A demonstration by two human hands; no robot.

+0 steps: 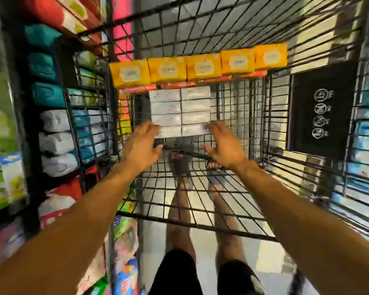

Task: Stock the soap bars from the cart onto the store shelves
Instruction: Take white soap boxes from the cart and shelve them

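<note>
Inside the black wire cart (pixel 200 201) lie white soap boxes (pixel 180 107) stacked in two columns at the far end. Beyond them stands a row of yellow soap boxes (pixel 200 66) with red packs beneath. My left hand (pixel 142 143) reaches into the cart with spread fingers, its fingertips at the left edge of the nearest white boxes. My right hand (pixel 224 143) mirrors it, fingertips at the right edge of the same boxes. Neither hand grips anything. The picture is motion-blurred.
Store shelves (pixel 49 116) on the left carry teal, white and red soap packs, close against the cart's side. A black panel with white icons (pixel 321 111) hangs on the cart's right wall. My legs and sandalled feet show through the cart's floor.
</note>
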